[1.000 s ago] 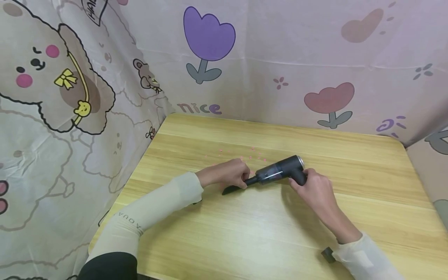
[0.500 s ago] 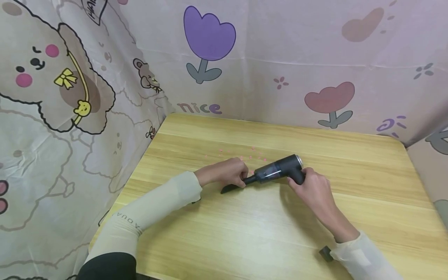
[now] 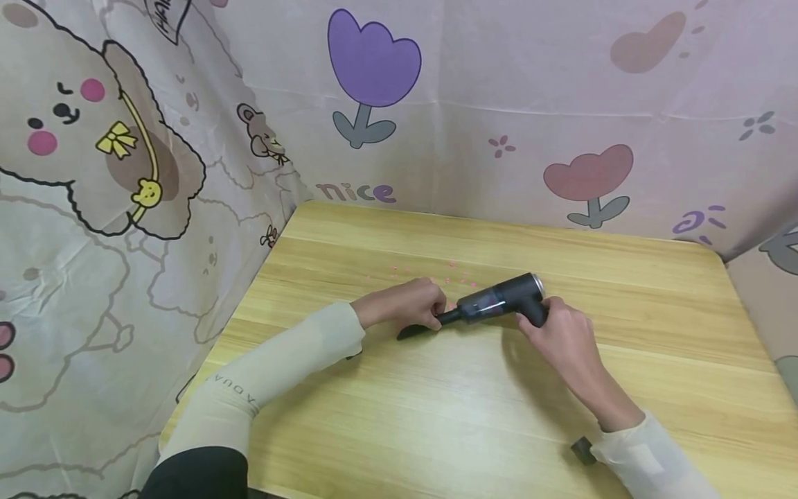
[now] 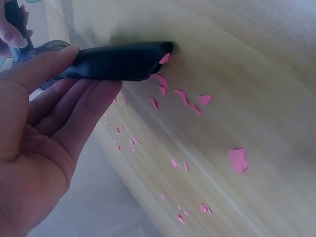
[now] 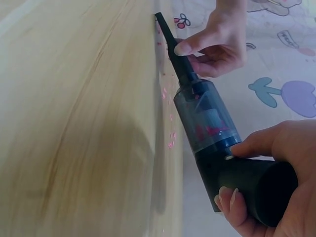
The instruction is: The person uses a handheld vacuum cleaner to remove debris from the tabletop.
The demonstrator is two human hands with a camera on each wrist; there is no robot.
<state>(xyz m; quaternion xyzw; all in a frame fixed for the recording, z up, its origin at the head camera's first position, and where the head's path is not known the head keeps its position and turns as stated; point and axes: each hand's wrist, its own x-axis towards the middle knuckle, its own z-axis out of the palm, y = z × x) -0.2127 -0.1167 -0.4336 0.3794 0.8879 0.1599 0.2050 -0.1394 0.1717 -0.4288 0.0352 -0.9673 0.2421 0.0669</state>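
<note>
Holding the vacuum (image 3: 499, 299)

My right hand (image 3: 566, 334) is gripping its dark handle (image 3: 533, 312); my left hand (image 3: 416, 303) is pinching its slant-cut nozzle (image 4: 111, 63) over the wood-grained table (image 3: 486, 409) (whether touching, I cannot tell). Ragged scraps (image 4: 238, 160) are lying near; pink bits (image 5: 215, 130) are blurring inside the clear cup (image 5: 210, 111).

nozzle (image 3: 414, 331) partly behind left grip (image 3: 418, 303), right sleeve (image 3: 654, 459) cropped

Indoors, kind of room unclear; cartoon-print cloth hangings (image 3: 474, 76), wood-grain table (image 3: 474, 416)
</note>
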